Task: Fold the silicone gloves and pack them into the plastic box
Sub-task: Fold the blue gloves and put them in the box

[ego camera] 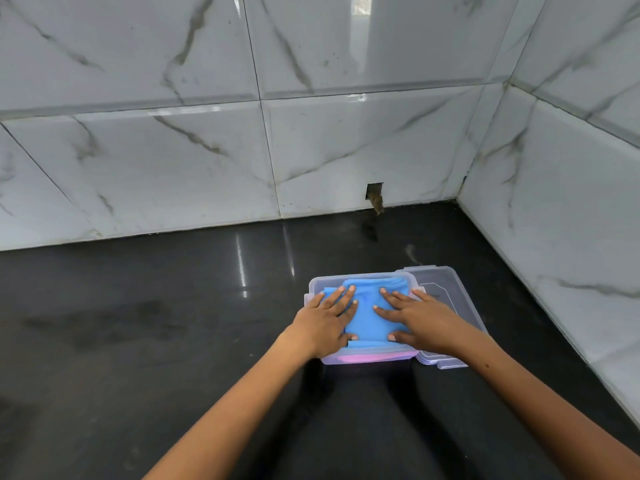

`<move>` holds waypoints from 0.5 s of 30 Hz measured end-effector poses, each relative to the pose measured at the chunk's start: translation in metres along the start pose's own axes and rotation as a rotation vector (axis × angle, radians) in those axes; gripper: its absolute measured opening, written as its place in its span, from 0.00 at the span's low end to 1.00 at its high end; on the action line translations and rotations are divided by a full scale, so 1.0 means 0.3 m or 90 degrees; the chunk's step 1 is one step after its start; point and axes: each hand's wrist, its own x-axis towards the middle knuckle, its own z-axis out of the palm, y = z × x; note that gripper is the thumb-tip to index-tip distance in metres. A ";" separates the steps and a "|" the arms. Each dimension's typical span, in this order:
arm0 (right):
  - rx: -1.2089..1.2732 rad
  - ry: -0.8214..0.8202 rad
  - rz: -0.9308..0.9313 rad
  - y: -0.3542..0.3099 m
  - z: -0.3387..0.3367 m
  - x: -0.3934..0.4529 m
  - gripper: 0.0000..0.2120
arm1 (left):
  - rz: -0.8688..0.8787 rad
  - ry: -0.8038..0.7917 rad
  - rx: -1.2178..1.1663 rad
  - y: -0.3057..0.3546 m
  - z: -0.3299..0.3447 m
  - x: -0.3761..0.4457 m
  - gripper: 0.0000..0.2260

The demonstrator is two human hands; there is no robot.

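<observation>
Two tiled walls [207, 161] meet in a corner at about 2 o'clock, their glossy white tiles veined with grey like marble and joined by thin dark seams. Low on the back wall at 12 o'clock a small rectangular hole [374, 194] is cut in a tile, with a brownish stain running from it down to the table [138, 341]. That table is a dark, polished slab, almost black, which mirrors bright streaks of light at 11 o'clock and shows dull smears at 9 o'clock.

Near the middle of the view, a little toward 4 o'clock, stands the plastic box [313, 284], a shallow clear tray with rounded corners and a cloudy rim. Inside it lies a folded blue glove [367, 317], smooth and soft-looking, creased along its far edge and filling most of the box. Under it, through the near wall, a pink layer [367, 357] shows; what it is cannot be told. Just beside the box at 3 o'clock lies its clear lid [446, 282], flat on the table, touching or slightly under the box edge, with side clip tabs.

Both bare forearms reach in from 6 o'clock. The left hand [329, 320] lies flat and spread, palm down on the left part of the blue glove, its heel over the box rim. The right hand [415, 317] is likewise flat with fingers splayed, pressing on the right part, gripping nothing
</observation>
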 end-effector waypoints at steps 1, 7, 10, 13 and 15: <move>0.004 -0.018 -0.003 -0.002 0.000 0.005 0.29 | 0.002 -0.032 0.012 0.002 -0.008 0.009 0.30; -0.006 -0.068 -0.009 -0.012 0.005 0.042 0.28 | -0.024 -0.091 0.079 0.014 -0.008 0.055 0.32; 0.002 -0.077 -0.005 -0.018 0.009 0.058 0.27 | -0.030 -0.094 0.087 0.012 0.003 0.067 0.32; 0.018 -0.049 -0.007 -0.011 -0.004 0.057 0.26 | -0.002 -0.091 0.062 -0.006 -0.013 0.068 0.31; 0.054 -0.011 -0.009 -0.004 -0.012 0.036 0.23 | 0.029 -0.079 0.029 -0.018 -0.022 0.056 0.28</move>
